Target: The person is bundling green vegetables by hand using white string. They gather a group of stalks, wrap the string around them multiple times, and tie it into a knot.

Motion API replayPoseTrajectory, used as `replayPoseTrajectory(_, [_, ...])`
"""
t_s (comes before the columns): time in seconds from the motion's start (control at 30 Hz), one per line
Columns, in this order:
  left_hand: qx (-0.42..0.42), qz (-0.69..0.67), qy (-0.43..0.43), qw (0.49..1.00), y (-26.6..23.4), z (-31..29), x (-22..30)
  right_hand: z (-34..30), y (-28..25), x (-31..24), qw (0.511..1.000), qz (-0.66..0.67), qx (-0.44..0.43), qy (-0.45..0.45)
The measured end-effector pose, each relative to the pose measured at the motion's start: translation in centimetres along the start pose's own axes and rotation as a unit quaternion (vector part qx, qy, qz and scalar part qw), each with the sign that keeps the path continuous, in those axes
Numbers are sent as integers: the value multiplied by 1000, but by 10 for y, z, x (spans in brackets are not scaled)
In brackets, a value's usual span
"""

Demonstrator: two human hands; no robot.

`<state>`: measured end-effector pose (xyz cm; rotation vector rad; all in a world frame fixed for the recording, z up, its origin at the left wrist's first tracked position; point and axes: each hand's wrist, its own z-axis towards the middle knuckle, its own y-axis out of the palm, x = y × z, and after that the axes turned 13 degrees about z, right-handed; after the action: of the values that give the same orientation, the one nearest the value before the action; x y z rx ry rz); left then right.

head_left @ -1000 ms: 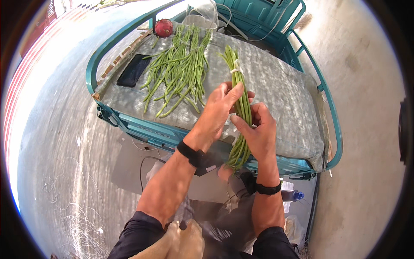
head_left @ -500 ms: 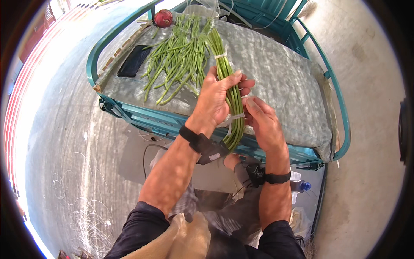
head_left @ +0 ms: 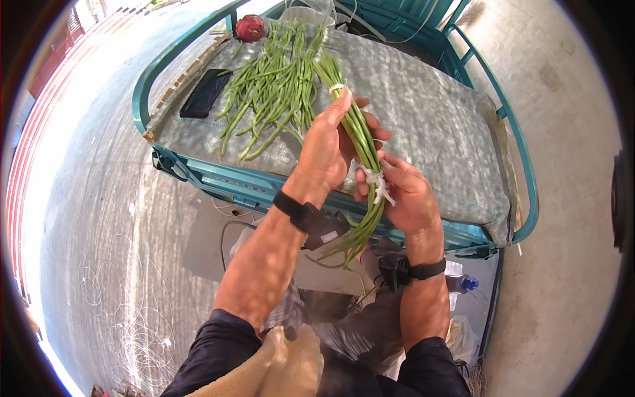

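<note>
A bundle of long green beans (head_left: 359, 126) slants across the middle, its lower ends fanning out below the cover's front edge. One white tie (head_left: 337, 88) circles it near the top, and a second, knotted white tie (head_left: 378, 183) with loose tails sits lower down. My left hand (head_left: 331, 142) is wrapped round the upper part, thumb just under the top tie. Beside the knot, my right hand (head_left: 405, 187) grips the stalks, with some of its fingers behind them. To the left, several more long beans (head_left: 271, 86) lie spread on the grey cover (head_left: 430, 119).
A dark phone (head_left: 206, 94) and a red round fruit (head_left: 250, 28) rest on the cover's left side. Teal metal rails (head_left: 522, 172) border it. Tangled white string (head_left: 142, 344) lies on the ground at lower left. A blue-capped bottle (head_left: 466, 284) stands beside my right forearm.
The bundle has rotated in my hands, bringing the lower tie's knot and tails into sight. Its bottom ends now spread toward the left. My right hand has closed in on the stalks.
</note>
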<state>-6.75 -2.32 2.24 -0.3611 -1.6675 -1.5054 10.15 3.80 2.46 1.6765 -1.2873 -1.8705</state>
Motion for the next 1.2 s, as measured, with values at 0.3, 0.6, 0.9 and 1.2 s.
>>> replayPoseTrajectory(0.3, [113,71,34,990,11,-3,-2,0,12,4,975,-195,86,-58])
replayPoseTrajectory(0.6, [214,72,57,972,-4,6,-12,-8,3,-16,914,-391,88,-68])
replayPoseTrajectory(0.9, [258,69,36,963,-6,8,-11,-11,11,-15,846,-521,114,-7])
replayPoseTrajectory(1.2, [259,67,40,963,-9,8,-6,-22,11,-29,905,-421,56,1])
